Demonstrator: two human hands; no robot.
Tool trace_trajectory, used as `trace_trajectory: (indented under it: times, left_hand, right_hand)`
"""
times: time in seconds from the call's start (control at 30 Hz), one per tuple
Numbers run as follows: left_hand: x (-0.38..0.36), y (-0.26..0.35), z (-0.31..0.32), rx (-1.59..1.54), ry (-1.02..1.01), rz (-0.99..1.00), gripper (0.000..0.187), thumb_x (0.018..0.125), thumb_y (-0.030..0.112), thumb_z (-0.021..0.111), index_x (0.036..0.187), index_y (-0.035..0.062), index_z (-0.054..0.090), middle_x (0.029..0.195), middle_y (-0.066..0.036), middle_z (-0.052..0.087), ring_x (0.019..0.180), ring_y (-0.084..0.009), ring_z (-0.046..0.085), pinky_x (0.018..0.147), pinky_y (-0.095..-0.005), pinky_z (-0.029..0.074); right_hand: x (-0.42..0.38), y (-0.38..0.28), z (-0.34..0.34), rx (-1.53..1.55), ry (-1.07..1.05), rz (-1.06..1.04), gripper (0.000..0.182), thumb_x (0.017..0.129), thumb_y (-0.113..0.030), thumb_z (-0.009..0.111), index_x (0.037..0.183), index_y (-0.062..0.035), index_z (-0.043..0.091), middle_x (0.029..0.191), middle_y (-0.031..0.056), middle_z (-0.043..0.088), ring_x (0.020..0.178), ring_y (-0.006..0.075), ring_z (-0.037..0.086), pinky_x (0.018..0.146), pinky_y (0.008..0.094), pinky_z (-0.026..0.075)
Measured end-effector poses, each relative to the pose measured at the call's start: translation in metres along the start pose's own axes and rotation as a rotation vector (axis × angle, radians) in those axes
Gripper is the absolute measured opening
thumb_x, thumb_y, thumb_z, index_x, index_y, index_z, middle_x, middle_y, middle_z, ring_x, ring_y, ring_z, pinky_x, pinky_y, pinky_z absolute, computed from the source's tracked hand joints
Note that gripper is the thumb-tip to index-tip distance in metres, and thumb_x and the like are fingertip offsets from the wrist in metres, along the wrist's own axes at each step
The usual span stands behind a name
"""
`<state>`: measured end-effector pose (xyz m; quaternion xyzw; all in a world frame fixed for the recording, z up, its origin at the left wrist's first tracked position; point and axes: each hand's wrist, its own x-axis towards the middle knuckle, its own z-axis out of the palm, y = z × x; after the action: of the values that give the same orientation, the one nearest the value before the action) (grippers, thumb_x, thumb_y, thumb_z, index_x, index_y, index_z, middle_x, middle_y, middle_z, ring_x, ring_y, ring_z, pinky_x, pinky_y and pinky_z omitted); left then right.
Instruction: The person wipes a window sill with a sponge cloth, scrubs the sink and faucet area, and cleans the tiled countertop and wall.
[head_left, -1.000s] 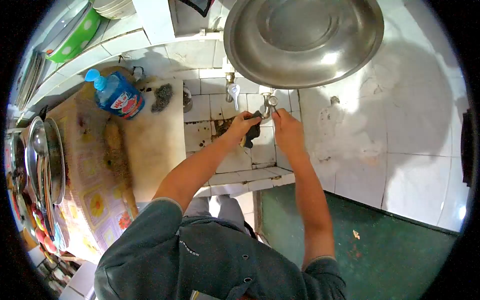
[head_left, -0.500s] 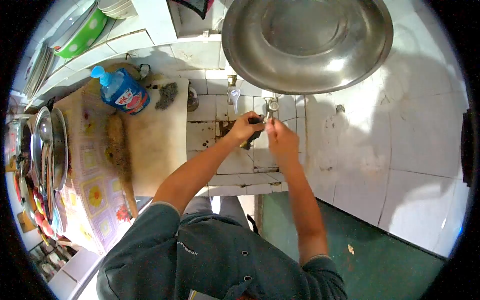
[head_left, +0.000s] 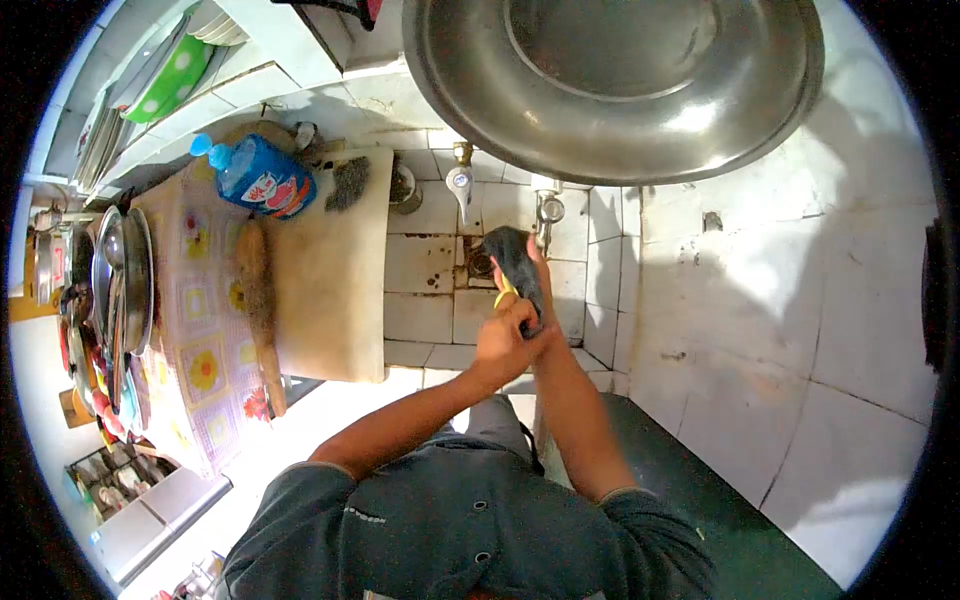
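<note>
A dark, limp piece with a yellow edge (head_left: 520, 267) is stretched lengthwise between my two hands over the tiled sink floor; whether it is a glove or a cloth I cannot tell. My left hand (head_left: 508, 335) is closed round its near end, close against my right wrist. Beneath the far end, my right hand (head_left: 538, 262) grips it, with fingers showing on both sides. Just beyond the right fingertips is a metal tap (head_left: 549, 208). A second tap with a light lever (head_left: 460, 180) is to its left. Part of the drain (head_left: 480, 262) shows beside the dark piece.
A large steel basin (head_left: 610, 125) looms above the taps. On the left, a pale board (head_left: 330, 290) bears a blue soap bottle (head_left: 265, 178) and a dark scouring pad (head_left: 348, 183). A wooden-handled brush (head_left: 262, 310) lies by the flowered cloth (head_left: 190, 330).
Both hands have drawn back from the tap toward my body. My left hand has crossed to my right wrist, and the dark piece now lies stretched along my right hand.
</note>
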<state>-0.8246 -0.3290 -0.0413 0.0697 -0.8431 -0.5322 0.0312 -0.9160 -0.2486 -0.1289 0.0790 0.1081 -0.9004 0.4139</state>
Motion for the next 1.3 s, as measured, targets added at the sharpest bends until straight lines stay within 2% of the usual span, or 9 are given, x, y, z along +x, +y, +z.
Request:
trace_trajectory:
  times: [0.03, 0.17, 0.3, 0.43, 0.6, 0.97, 1.13, 1.2, 1.3]
  left_hand:
    - [0.002, -0.002, 0.004, 0.061, 0.000, -0.062, 0.026, 0.074, 0.017, 0.074, 0.081, 0.0039, 0.053, 0.080, -0.015, 0.057, 0.071, -0.0284, 0.055, 0.065, -0.0358, 0.045]
    - [0.082, -0.033, -0.023, -0.030, 0.315, -0.421, 0.032, 0.088, 0.027, 0.056, 0.074, -0.0015, 0.055, 0.074, -0.022, 0.061, 0.064, -0.0342, 0.057, 0.059, -0.0399, 0.045]
    - [0.043, -0.025, 0.025, -0.121, 0.161, -0.208, 0.024, 0.085, 0.023, 0.063, 0.082, 0.0000, 0.056, 0.071, -0.013, 0.057, 0.064, -0.0227, 0.053, 0.063, -0.0343, 0.045]
    - [0.075, -0.058, -0.018, -0.769, 0.069, -0.561, 0.033, 0.087, 0.016, 0.062, 0.116, 0.0011, 0.054, 0.098, -0.008, 0.064, 0.085, -0.0186, 0.059, 0.075, -0.0304, 0.048]
    - [0.066, -0.061, -0.063, -0.908, -0.503, -0.654, 0.066, 0.076, 0.009, 0.070, 0.134, 0.0014, 0.040, 0.120, -0.013, 0.056, 0.113, -0.0257, 0.052, 0.093, -0.0338, 0.043]
    - [0.075, -0.045, -0.065, -1.155, -0.160, -0.635, 0.046, 0.074, -0.008, 0.072, 0.111, 0.0088, 0.049, 0.109, -0.010, 0.061, 0.091, -0.0222, 0.063, 0.079, -0.0303, 0.053]
    - [0.044, -0.020, -0.008, -1.059, 0.001, -0.497, 0.035, 0.073, -0.001, 0.076, 0.094, 0.0102, 0.050, 0.096, -0.009, 0.064, 0.084, -0.0243, 0.065, 0.072, -0.0327, 0.054]
    - [0.018, -0.033, 0.025, -0.215, 0.237, 0.146, 0.036, 0.067, 0.010, 0.083, 0.086, 0.0073, 0.053, 0.099, -0.010, 0.061, 0.082, -0.0238, 0.063, 0.072, -0.0349, 0.051]
    - [-0.021, 0.014, 0.030, 0.062, 0.000, -0.023, 0.033, 0.068, 0.017, 0.081, 0.074, 0.0055, 0.051, 0.079, -0.011, 0.058, 0.068, -0.0210, 0.058, 0.064, -0.0366, 0.048]
  right_hand:
    - [-0.001, -0.005, -0.008, -0.070, -0.397, 0.035, 0.060, 0.086, -0.049, 0.063, 0.121, -0.0029, 0.049, 0.104, 0.0082, 0.060, 0.098, 0.0179, 0.061, 0.072, 0.0314, 0.055]
    - [0.008, 0.036, 0.045, -0.876, 0.909, -0.287, 0.045, 0.091, -0.031, 0.063, 0.122, 0.0001, 0.055, 0.102, 0.0066, 0.063, 0.091, 0.0196, 0.059, 0.077, 0.0336, 0.050]
    - [0.008, -0.005, -0.025, -0.457, 0.312, -0.198, 0.035, 0.089, -0.032, 0.065, 0.110, -0.0048, 0.058, 0.092, 0.0030, 0.060, 0.081, 0.0154, 0.056, 0.071, 0.0324, 0.047]
    - [-0.015, -0.025, 0.073, -0.842, 0.749, -0.088, 0.040, 0.082, -0.024, 0.074, 0.114, -0.0046, 0.058, 0.100, 0.0044, 0.062, 0.088, 0.0165, 0.059, 0.075, 0.0324, 0.048]
    - [-0.032, -0.060, 0.080, -0.822, 0.404, 0.057, 0.052, 0.077, -0.011, 0.075, 0.123, -0.0007, 0.054, 0.115, 0.0120, 0.062, 0.105, 0.0244, 0.059, 0.093, 0.0378, 0.046]
    - [-0.047, -0.050, 0.016, -0.877, 0.616, -0.250, 0.062, 0.079, -0.003, 0.070, 0.137, -0.0027, 0.046, 0.118, 0.0145, 0.059, 0.107, 0.0212, 0.057, 0.090, 0.0323, 0.046]
    - [-0.042, 0.007, -0.024, -0.208, 0.459, -0.116, 0.070, 0.086, -0.062, 0.053, 0.130, -0.0069, 0.046, 0.114, 0.0127, 0.060, 0.098, 0.0263, 0.061, 0.088, 0.0411, 0.050]
    - [-0.042, 0.017, 0.005, -0.110, 0.389, -0.060, 0.072, 0.086, -0.067, 0.048, 0.127, -0.0082, 0.049, 0.114, 0.0119, 0.061, 0.097, 0.0262, 0.060, 0.087, 0.0424, 0.051]
    - [-0.025, 0.011, 0.030, 0.136, 0.194, -0.074, 0.061, 0.091, -0.058, 0.050, 0.121, -0.0043, 0.050, 0.114, 0.0083, 0.059, 0.098, 0.0266, 0.058, 0.097, 0.0476, 0.042]
